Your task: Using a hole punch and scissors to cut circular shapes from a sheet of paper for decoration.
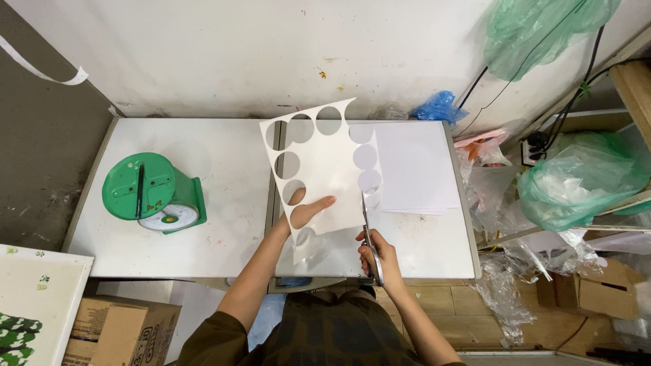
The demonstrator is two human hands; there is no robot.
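Head view: a white sheet (325, 169), punched with round holes along its edges, was held above the white table (224, 224), its long axis running from 6 toward 12 o'clock. The sheet lay at 12 o'clock from both hands. The left hand (306, 211) was closed on the sheet's lower left portion, thumb on top. The right hand (377, 256), at 4 o'clock from the left, was wrapped around the scissors (368, 234), whose blades pointed to 12 o'clock, parted only narrowly at the sheet's right edge. A green scale (154, 193) stood at 9 o'clock.
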